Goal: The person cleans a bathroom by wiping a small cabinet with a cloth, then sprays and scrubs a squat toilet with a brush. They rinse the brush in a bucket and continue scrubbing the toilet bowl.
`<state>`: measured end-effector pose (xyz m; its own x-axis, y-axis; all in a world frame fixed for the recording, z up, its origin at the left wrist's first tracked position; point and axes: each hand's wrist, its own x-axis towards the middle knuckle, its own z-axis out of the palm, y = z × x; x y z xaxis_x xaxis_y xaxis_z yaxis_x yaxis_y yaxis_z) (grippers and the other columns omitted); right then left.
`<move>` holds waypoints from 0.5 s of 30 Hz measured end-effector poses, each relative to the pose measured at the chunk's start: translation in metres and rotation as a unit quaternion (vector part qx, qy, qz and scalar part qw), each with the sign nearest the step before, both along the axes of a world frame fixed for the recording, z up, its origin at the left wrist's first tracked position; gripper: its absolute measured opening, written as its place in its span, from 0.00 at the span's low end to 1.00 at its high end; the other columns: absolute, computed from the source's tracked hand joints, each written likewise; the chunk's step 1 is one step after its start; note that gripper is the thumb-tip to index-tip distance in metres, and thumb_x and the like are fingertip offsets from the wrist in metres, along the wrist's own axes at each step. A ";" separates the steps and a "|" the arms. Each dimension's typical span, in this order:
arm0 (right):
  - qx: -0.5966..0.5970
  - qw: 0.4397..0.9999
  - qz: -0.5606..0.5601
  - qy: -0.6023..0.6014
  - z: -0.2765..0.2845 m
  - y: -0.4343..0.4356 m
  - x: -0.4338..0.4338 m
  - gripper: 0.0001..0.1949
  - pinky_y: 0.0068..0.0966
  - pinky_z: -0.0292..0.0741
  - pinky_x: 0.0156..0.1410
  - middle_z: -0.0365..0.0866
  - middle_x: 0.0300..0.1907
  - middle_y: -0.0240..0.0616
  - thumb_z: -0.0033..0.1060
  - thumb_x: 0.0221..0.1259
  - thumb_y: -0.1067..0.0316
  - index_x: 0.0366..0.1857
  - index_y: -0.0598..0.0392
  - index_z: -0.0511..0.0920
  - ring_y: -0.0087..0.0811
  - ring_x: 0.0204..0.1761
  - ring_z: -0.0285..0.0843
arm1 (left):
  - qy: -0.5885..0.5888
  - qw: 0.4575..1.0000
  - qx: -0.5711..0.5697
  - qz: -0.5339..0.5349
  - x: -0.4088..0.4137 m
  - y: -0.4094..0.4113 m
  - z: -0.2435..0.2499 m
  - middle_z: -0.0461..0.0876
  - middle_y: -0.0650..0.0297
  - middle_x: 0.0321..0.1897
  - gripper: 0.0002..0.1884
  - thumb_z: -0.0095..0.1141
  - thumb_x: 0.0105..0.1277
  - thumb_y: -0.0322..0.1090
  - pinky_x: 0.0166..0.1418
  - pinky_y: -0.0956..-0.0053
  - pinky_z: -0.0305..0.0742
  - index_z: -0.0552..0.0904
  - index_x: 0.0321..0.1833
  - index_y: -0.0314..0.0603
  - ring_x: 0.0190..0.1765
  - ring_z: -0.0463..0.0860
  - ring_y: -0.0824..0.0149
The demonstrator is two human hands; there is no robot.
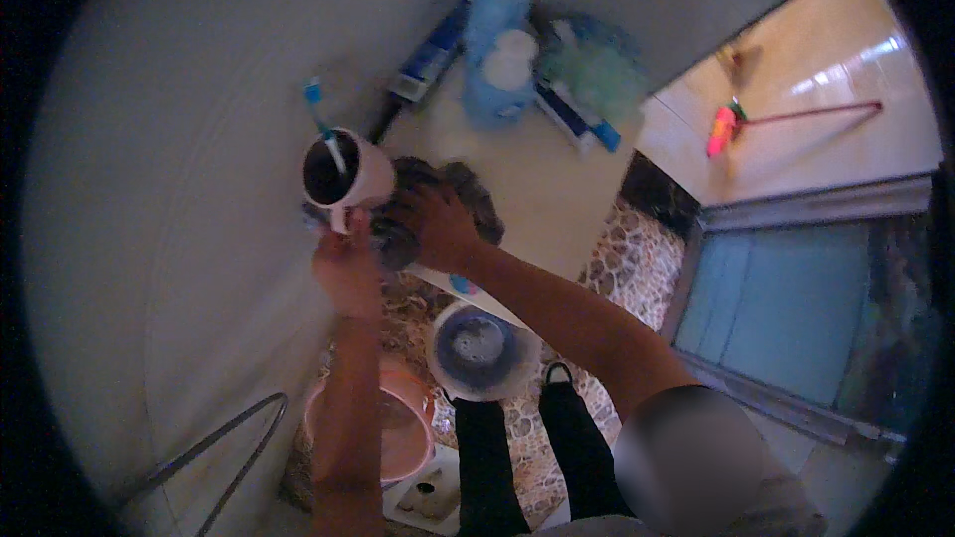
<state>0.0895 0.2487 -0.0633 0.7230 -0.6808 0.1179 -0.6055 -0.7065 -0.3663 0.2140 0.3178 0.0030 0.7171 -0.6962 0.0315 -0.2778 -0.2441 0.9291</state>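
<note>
By its handle, my left hand [347, 268] holds a pale pink mug [375, 175] near the wall. A toothbrush [333, 149] with a blue end leans in the mug's dark mouth. My right hand [442, 231] lies over a bunched dark cloth [477, 198] on the cream-coloured counter [548, 216], just right of the mug. Blur and the dark fabric hide how far the right fingers are closed.
Behind the hands stand a blue pump bottle [496, 22], a toothpaste box [433, 52], a second narrow box [565, 115] and a greenish plastic bag [597, 71]. Below are a basin of sudsy water [477, 350], a pink bucket [414, 440] and a bent metal bar [224, 425].
</note>
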 end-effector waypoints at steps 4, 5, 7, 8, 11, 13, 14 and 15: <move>0.023 0.999 -0.028 0.030 0.012 0.029 -0.062 0.29 0.53 0.54 0.70 0.64 0.66 0.37 0.65 0.43 0.59 0.57 0.40 0.74 0.42 0.70 0.56 | -0.027 0.999 -0.016 -0.043 0.002 -0.007 -0.039 0.82 0.62 0.27 0.16 0.59 0.66 0.42 0.33 0.74 0.70 0.83 0.41 0.33 0.29 0.74 0.73; 0.024 0.999 -0.036 0.028 0.012 0.036 -0.080 0.29 0.53 0.54 0.70 0.64 0.66 0.37 0.65 0.43 0.60 0.57 0.40 0.74 0.42 0.70 0.55 | -0.054 0.997 0.004 -0.048 -0.005 -0.008 -0.049 0.82 0.62 0.27 0.16 0.59 0.66 0.43 0.33 0.73 0.70 0.83 0.41 0.33 0.29 0.74 0.73; 0.065 0.996 -0.038 0.054 0.018 0.047 -0.117 0.30 0.56 0.52 0.70 0.62 0.67 0.36 0.65 0.45 0.61 0.59 0.40 0.72 0.43 0.70 0.54 | -0.074 0.995 0.024 -0.061 -0.015 -0.018 -0.053 0.83 0.58 0.27 0.16 0.58 0.66 0.44 0.34 0.71 0.71 0.83 0.39 0.33 0.29 0.77 0.68; 0.084 0.994 -0.034 0.060 0.021 0.050 -0.129 0.31 0.58 0.52 0.70 0.62 0.67 0.36 0.65 0.46 0.61 0.61 0.41 0.71 0.43 0.70 0.54 | -0.120 0.989 0.054 -0.070 -0.004 -0.020 -0.065 0.83 0.57 0.27 0.17 0.57 0.66 0.45 0.34 0.70 0.71 0.83 0.38 0.33 0.29 0.78 0.66; 0.090 0.989 -0.080 0.082 0.015 0.053 -0.174 0.30 0.59 0.52 0.69 0.62 0.67 0.37 0.65 0.47 0.60 0.60 0.42 0.71 0.44 0.70 0.53 | -0.210 0.971 0.090 -0.075 -0.026 -0.036 -0.072 0.82 0.54 0.27 0.19 0.57 0.65 0.47 0.35 0.67 0.72 0.82 0.35 0.33 0.29 0.79 0.60; 0.076 0.984 -0.156 0.049 0.009 0.048 -0.184 0.29 0.57 0.52 0.70 0.62 0.67 0.38 0.65 0.44 0.62 0.57 0.42 0.73 0.45 0.70 0.53 | -0.190 0.976 0.066 -0.082 -0.031 -0.049 -0.077 0.82 0.54 0.26 0.20 0.58 0.64 0.49 0.35 0.66 0.72 0.82 0.34 0.34 0.30 0.80 0.57; 0.068 0.979 -0.188 0.026 0.005 0.043 -0.180 0.29 0.56 0.52 0.70 0.62 0.67 0.39 0.65 0.42 0.63 0.56 0.42 0.74 0.45 0.71 0.53 | -0.146 0.984 0.041 -0.092 -0.018 -0.055 -0.085 0.82 0.54 0.26 0.20 0.58 0.64 0.50 0.35 0.66 0.72 0.82 0.34 0.34 0.30 0.80 0.57; 0.058 0.970 -0.237 0.012 0.004 0.039 -0.172 0.29 0.57 0.51 0.70 0.63 0.66 0.39 0.65 0.42 0.64 0.56 0.42 0.74 0.45 0.70 0.54 | -0.100 0.990 0.019 -0.102 -0.011 -0.057 -0.092 0.82 0.54 0.25 0.20 0.58 0.63 0.50 0.35 0.65 0.72 0.82 0.34 0.34 0.30 0.80 0.56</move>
